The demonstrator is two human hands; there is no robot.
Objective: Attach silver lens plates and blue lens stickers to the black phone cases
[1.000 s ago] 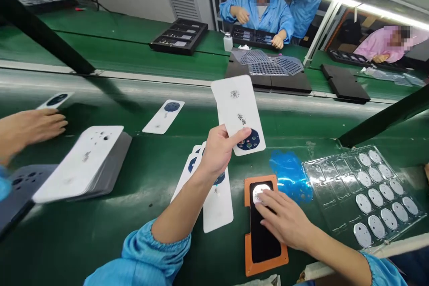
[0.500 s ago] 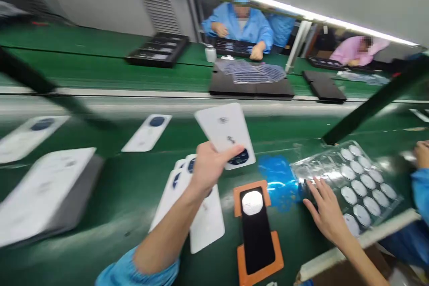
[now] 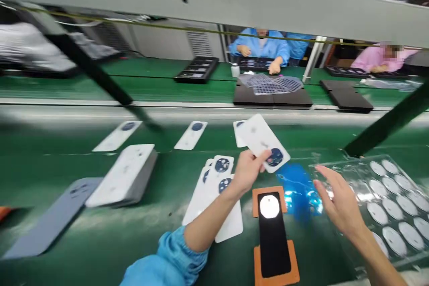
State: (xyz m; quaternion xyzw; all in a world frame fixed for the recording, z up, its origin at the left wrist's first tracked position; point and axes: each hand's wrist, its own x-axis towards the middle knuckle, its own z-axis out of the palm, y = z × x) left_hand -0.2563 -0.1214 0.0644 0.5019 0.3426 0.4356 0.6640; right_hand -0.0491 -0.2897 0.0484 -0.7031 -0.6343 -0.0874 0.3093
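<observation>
My left hand (image 3: 248,170) pinches a white phone back cover (image 3: 263,140) by its lower end, beside the dark round camera area. Partly behind that cover, another white cover (image 3: 238,136) lies on the green surface. Under my left forearm is an overlapping pile of white covers (image 3: 231,228) with dark camera circles. Just right of it, a black phone-shaped plate (image 3: 275,250) with a white disc rests in an orange holder (image 3: 293,268). My right hand (image 3: 343,205), fingers extended and apart, hovers at the left edge of a clear sheet (image 3: 358,174) bearing several white discs (image 3: 392,210).
A thick stack of white covers (image 3: 122,172) and a grey-blue cover (image 3: 56,221) lie left. Two single covers (image 3: 117,136) (image 3: 191,135) lie farther back. Blue film (image 3: 298,192) is beside the holder. Green posts (image 3: 378,123) slant across the bench. Co-workers (image 3: 261,49) sit opposite.
The view has swung left and up, so bench items appear farther right. My right hand has lifted from the clear sheet's edge. My left hand still holds the white cover.
</observation>
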